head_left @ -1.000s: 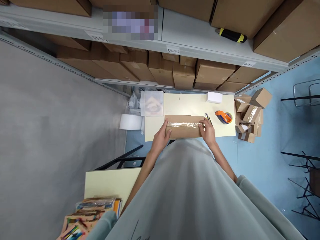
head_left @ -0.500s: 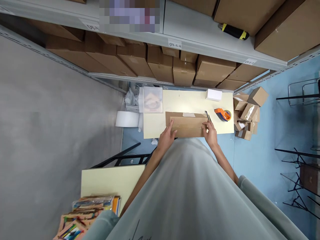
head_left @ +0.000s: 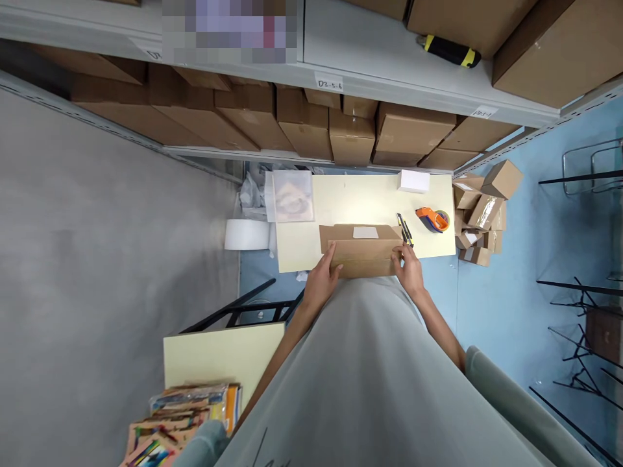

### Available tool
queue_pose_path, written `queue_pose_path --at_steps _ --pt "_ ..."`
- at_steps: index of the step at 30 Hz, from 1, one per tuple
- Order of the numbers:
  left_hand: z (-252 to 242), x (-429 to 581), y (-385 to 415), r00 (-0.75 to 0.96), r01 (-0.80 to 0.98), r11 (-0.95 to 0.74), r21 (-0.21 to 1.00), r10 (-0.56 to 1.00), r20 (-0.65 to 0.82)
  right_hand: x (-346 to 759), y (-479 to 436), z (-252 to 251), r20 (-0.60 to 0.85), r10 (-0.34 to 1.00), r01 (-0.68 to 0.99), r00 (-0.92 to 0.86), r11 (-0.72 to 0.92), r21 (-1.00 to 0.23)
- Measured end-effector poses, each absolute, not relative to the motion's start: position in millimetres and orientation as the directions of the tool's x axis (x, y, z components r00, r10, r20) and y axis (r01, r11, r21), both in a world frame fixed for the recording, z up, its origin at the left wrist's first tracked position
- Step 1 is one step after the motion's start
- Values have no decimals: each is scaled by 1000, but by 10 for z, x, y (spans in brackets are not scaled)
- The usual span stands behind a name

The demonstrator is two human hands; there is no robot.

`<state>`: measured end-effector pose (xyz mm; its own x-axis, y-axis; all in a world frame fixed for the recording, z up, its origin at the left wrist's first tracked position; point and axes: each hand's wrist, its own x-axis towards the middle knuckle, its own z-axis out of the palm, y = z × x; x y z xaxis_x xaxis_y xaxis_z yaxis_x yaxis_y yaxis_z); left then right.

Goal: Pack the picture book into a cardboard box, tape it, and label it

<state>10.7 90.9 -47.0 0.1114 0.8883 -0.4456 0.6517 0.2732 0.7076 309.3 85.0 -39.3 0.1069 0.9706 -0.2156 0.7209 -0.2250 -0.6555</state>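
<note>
A brown cardboard box [head_left: 365, 258] with a white label on its far side lies at the near edge of the pale table [head_left: 350, 202], close to my body. My left hand [head_left: 321, 277] grips its left end, fingers along the side and thumb at the near edge. At the right end, my right hand [head_left: 407, 267] holds the box between thumb and fingers. Just beyond that hand lies a yellow-and-black utility knife [head_left: 404, 230]. An orange tape dispenser [head_left: 432, 220] rests farther right.
A white box [head_left: 413, 181] sits at the table's back right, clear plastic bags [head_left: 293, 196] at its left. Left of the table is a white roll [head_left: 247, 234]. Small cartons [head_left: 487, 213] pile up on the right. A shelf [head_left: 272, 71] with brown boxes spans the far side.
Both hands have drawn the box slightly toward my body and tipped it, so its labelled far side shows more. The view has shifted a little.
</note>
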Motion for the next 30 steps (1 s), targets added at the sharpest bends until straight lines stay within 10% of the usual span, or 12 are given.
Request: queue_pose_path --at_steps 30 --pt "-641 302 1470 145 766 218 604 857 -494 3321 1335 -666 -275 950 713 145 -293 -637"
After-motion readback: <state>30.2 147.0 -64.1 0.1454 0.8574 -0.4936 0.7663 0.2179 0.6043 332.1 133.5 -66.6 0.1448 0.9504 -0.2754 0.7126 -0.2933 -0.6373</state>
